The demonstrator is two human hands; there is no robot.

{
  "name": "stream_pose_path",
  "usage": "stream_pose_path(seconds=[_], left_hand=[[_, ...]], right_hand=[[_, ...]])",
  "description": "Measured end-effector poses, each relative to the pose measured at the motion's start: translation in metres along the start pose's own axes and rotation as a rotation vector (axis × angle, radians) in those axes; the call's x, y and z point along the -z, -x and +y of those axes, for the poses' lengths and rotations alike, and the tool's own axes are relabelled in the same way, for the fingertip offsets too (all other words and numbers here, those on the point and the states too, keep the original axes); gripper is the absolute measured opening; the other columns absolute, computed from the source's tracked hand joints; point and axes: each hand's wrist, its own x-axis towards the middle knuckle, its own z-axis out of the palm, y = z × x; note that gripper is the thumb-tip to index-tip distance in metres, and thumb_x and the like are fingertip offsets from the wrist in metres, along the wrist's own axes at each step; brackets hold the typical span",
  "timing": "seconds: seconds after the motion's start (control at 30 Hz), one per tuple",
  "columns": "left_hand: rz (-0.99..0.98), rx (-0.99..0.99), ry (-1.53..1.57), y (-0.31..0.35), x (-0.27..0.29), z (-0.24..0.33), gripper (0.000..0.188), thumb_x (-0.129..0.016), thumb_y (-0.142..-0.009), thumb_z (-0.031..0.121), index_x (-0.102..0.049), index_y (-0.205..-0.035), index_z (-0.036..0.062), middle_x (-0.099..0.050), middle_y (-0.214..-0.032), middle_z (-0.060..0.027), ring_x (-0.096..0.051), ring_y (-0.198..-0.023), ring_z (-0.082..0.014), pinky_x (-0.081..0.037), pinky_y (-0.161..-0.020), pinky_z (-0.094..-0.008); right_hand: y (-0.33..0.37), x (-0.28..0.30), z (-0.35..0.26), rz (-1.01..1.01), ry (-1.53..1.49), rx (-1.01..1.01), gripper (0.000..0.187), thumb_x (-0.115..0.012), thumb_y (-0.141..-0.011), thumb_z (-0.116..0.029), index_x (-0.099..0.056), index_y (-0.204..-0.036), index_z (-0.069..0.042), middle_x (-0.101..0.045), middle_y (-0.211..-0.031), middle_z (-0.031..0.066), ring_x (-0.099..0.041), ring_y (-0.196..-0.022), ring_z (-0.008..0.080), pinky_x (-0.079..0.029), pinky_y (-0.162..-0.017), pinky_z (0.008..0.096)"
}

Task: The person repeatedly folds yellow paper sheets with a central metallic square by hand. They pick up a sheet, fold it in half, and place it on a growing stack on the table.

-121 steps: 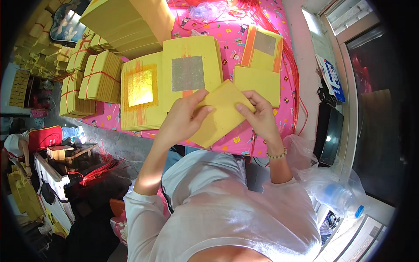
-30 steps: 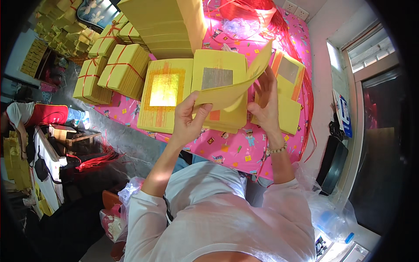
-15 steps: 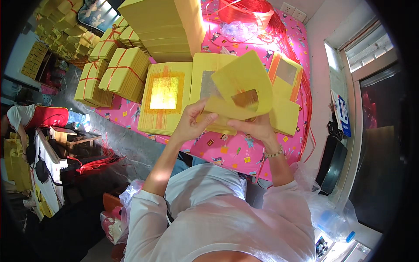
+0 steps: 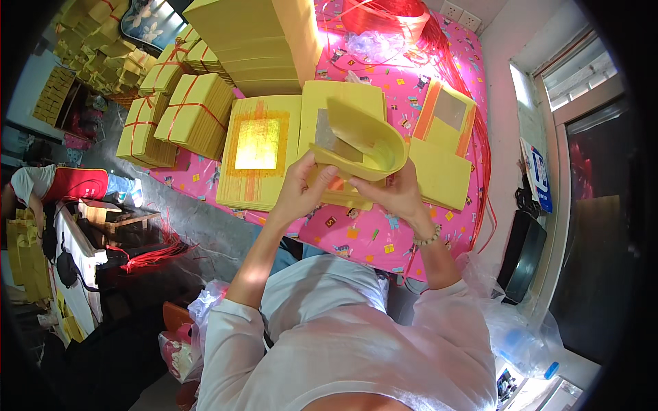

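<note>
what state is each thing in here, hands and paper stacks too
left hand: gripping the curled sheet's left edge
right hand: gripping it from below right
yellow sheet: curled into a cup, off the table
gold-square stack: flat, loose
tied bundles: bound with red string
plastic bottle: on its side, capped

Small paper-goods workshop, pink patterned table cover (image 4: 384, 240), stacks of yellow paper sheets (image 4: 257, 44), bundles tied with red ribbon (image 4: 195, 113), loose red ribbon (image 4: 384, 17), cluttered floor.
</note>
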Motion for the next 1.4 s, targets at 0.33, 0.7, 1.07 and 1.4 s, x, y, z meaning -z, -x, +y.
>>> stream_pose_path(seconds=[0.33,0.7,1.07,1.4], left_hand=[[0.201,-0.126,-0.328,-0.014,-0.012,0.015,0.041,-0.065,-0.089,0.016,-0.051,-0.124,0.0010,-0.056,-0.109,-0.0147,-0.057,-0.107,-0.0244,-0.044,-0.093,-0.0334],[0.086,0.070,0.071,-0.029,-0.027,0.034,0.040,-0.061,-0.091,0.010,-0.048,-0.126,-0.0022,-0.062,-0.111,-0.0139,-0.060,-0.104,-0.0186,-0.046,-0.091,-0.0308],[0.167,0.041,0.002,-0.022,-0.048,0.034,0.032,-0.046,-0.100,0.013,-0.038,-0.127,-0.0015,-0.061,-0.105,-0.0209,-0.063,-0.097,-0.0262,-0.048,-0.081,-0.0363],[0.181,0.045,-0.084,-0.017,-0.050,0.036,0.031,-0.045,-0.100,0.016,-0.039,-0.125,-0.0010,-0.061,-0.102,-0.0225,-0.063,-0.094,-0.0330,-0.047,-0.079,-0.0388]], right_hand=[[0.002,-0.002,0.011,0.076,-0.152,-0.052,0.055,-0.075,-0.080,-0.006,-0.048,-0.128,-0.001,-0.062,-0.115,0.0064,-0.061,-0.105,0.0140,-0.051,-0.088,0.0287],[-0.006,0.006,-0.004,0.236,-0.282,-0.146,0.038,-0.070,-0.085,-0.009,-0.055,-0.118,0.004,-0.065,-0.107,0.0109,-0.064,-0.093,0.0137,-0.053,-0.079,0.0282],[-0.001,-0.003,-0.014,0.341,-0.330,-0.177,0.039,-0.068,-0.086,-0.008,-0.051,-0.119,0.005,-0.064,-0.107,0.0120,-0.065,-0.091,0.0147,-0.055,-0.077,0.0282],[0.005,-0.002,-0.008,0.336,-0.257,-0.115,0.039,-0.068,-0.085,-0.002,-0.050,-0.118,0.003,-0.064,-0.107,0.0105,-0.064,-0.093,0.0141,-0.054,-0.079,0.0280]])
